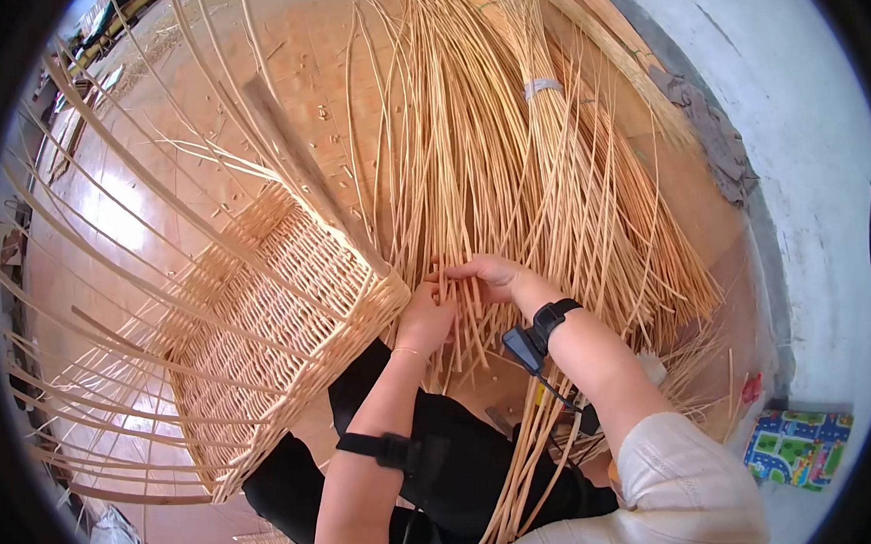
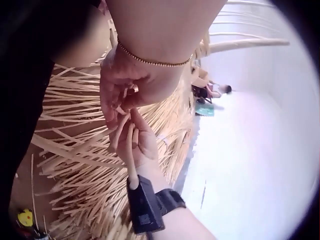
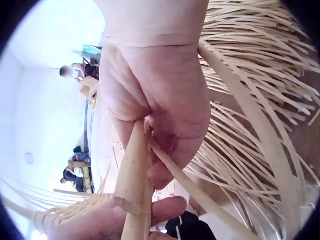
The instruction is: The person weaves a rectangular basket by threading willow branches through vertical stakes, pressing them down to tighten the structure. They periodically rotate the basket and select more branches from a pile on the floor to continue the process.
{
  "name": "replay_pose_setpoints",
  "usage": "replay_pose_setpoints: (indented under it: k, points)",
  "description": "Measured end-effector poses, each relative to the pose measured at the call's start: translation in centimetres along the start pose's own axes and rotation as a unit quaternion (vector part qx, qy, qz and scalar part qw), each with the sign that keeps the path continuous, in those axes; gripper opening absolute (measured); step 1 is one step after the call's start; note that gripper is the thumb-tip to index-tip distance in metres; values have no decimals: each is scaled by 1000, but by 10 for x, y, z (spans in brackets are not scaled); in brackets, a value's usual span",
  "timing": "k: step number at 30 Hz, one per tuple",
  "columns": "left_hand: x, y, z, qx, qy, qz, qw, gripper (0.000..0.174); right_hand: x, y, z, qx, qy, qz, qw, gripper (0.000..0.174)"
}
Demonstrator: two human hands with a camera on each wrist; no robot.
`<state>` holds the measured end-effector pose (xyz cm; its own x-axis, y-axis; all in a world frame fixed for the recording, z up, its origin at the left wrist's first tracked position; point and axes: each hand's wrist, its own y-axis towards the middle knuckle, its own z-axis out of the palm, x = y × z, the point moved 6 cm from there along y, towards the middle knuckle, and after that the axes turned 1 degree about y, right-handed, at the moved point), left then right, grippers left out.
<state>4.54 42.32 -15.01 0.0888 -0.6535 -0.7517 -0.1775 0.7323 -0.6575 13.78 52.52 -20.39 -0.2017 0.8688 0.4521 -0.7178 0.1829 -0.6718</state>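
Note:
In the head view my left hand [image 1: 426, 319] and right hand [image 1: 492, 275] meet over the near ends of a spread of willow rods [image 1: 459, 135]. A few pale rods [image 3: 134, 175] run out of the curled right hand [image 3: 155, 100] in the right wrist view, with left fingers [image 3: 167, 207] close round their cut ends. Seen from the left wrist, the left hand [image 2: 125, 92] has its fingers bent at the rods, thumb near the right fingertips. Beside the left forearm stands a part-woven wicker basket [image 1: 271, 279], tilted, with long upright stakes.
A band [image 1: 542, 87] ties one rod bundle at the back. Loose rods [image 1: 531, 453] cross beside the right forearm. A grey cloth [image 1: 711, 134] lies along the wall [image 1: 787, 82], and a colourful printed mat [image 1: 798, 449] is at the right. Other people sit farther off.

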Motion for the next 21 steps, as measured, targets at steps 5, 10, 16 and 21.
replay_pose_setpoints:
  k: [5,10,16,21]
  points:
    - [34,19,0,31,-127,-74,989,34,-8,-6,-15,-9,-18,11,1000,21]
    - [43,25,5,66,-149,-91,982,28,-15,0,-32,-73,-21,-9,997,26]
    - [34,7,2,31,-137,-98,985,21,-7,-4,-65,-356,-346,-6,868,41]
    - [26,-20,11,47,-35,-68,996,21,-5,-11,-74,-410,-172,-150,883,47]
